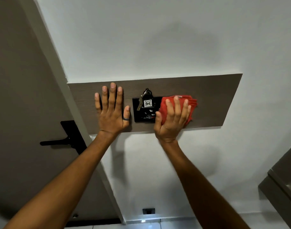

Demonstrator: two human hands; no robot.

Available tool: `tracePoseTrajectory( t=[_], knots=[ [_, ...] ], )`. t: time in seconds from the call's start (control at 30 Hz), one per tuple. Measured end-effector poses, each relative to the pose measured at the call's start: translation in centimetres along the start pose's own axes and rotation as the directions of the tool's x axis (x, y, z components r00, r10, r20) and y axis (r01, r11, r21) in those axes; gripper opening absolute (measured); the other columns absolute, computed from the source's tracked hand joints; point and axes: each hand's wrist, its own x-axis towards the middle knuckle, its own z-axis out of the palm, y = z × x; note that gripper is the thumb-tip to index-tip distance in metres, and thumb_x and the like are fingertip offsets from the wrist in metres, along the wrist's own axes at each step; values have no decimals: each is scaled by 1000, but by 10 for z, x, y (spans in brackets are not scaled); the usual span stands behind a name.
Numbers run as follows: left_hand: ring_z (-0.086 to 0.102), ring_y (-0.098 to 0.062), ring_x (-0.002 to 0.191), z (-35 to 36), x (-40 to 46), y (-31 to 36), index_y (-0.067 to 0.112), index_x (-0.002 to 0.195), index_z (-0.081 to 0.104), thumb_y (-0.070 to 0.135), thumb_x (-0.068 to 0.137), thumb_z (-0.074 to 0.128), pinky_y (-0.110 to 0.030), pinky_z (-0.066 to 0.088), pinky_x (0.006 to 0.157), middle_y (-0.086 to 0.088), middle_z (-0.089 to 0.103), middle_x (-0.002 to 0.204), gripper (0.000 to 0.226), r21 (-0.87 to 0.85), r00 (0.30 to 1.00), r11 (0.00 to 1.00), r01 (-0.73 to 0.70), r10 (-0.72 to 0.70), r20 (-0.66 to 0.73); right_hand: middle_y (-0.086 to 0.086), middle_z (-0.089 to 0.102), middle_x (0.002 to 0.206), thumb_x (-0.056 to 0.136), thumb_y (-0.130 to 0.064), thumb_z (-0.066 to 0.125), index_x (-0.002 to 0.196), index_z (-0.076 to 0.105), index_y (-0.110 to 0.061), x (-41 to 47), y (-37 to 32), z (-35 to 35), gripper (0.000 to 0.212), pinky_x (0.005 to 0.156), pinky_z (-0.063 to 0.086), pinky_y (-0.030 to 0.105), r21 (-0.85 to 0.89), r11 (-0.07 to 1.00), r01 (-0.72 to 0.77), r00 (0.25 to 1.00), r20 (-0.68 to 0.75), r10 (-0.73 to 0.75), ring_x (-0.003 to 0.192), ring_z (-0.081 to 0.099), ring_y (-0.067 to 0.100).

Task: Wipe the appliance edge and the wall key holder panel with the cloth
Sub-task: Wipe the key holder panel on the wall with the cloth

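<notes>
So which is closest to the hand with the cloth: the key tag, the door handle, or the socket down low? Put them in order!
From the right hand:
1. Key tag, just left of it.
2. Door handle, far left on the door.
3. Socket, low on the wall.

Key holder panel (pixel 207 100) mounted on wall (pixel 158 38), door (pixel 17 96) to its left. Keys with tag (pixel 147 101) hang at panel centre. Left hand (pixel 112 111) flat on panel, left of keys; right hand (pixel 172 119) presses folded cloth (pixel 189 104) against panel, right of keys.
</notes>
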Motion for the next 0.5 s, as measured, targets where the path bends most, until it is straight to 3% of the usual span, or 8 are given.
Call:
tracePoseTrajectory(
  t=[0.1, 0.13, 0.23, 0.27, 0.3, 0.37, 0.43, 0.5],
  knots=[
    [-3, -26, 158, -1, 1, 3, 13, 162, 12, 42, 104, 35, -50, 1, 129, -3, -5, 171, 69, -7, 1000, 1000, -3, 3, 3, 13, 53, 145, 106, -41, 48, 137, 55, -14, 6, 23, -9, 42, 122, 31, 60, -29, 972, 232, 971, 59, -230, 140, 41, 45],
    [-4, -26, 158, -2, 2, 3, 13, 162, 12, 42, 104, 35, -50, 1, 129, -3, -5, 171, 69, -13, 1000, 1000, 0, 0, 7, 15, 56, 144, 106, -38, 48, 136, 56, -12, 9, 29, -13, 40, 119, 33, 63, -35, 982, 186, 982, 48, -184, 140, 42, 44],
    [-4, -26, 158, -1, 0, 2, 13, 162, 11, 42, 105, 33, -50, 2, 129, -3, -6, 171, 68, -21, 1000, 1000, 3, -3, 9, 19, 61, 140, 109, -30, 45, 135, 58, -6, 15, 19, -23, 38, 117, 37, 65, 74, 975, -208, 976, -52, 212, 141, 44, 42],
    [-4, -26, 158, -1, 0, 2, 14, 162, 11, 42, 105, 33, -50, 2, 129, -3, -6, 171, 68, -19, 1000, 1000, -1, 1, 5, 19, 60, 141, 109, -29, 43, 136, 56, -6, 16, 10, -23, 38, 118, 38, 62, 148, 963, -224, 970, -64, 235, 142, 45, 43],
    [-4, -26, 158, -1, 0, 3, 13, 162, 11, 42, 104, 33, -50, 2, 129, -3, -5, 171, 68, -25, 1000, 1000, 0, 0, 9, 19, 58, 142, 109, -30, 42, 137, 55, -7, 13, -1, -23, 38, 120, 37, 59, 208, 964, -163, 982, -60, 179, 144, 43, 43],
    [-3, -26, 158, 0, -2, 2, 13, 162, 12, 42, 104, 34, -50, 2, 129, -3, -4, 171, 69, -39, 1000, 999, 2, -1, 6, 18, 53, 146, 109, -36, 42, 139, 54, -11, 3, -23, -19, 41, 121, 36, 56, 244, 966, 90, 996, -18, -88, 150, 36, 40],
    [-2, -26, 158, -1, -1, 2, 13, 162, 12, 43, 102, 39, -50, 2, 129, -3, -4, 171, 73, -34, 1000, 999, 6, -6, 5, 13, 50, 149, 106, -42, 47, 141, 54, -19, -7, -37, -8, 43, 121, 36, 56, 133, 927, 349, 931, 66, -360, 152, 34, 36],
    [-3, -25, 158, -2, 0, 1, 13, 162, 12, 43, 100, 40, -50, 1, 129, -3, -4, 171, 74, -58, 1000, 998, 11, -10, 4, 8, 50, 149, 102, -46, 53, 142, 55, -26, -11, -37, 4, 45, 117, 39, 54, -13, 880, 474, 876, 110, -470, 144, 42, 35]
  ],
)
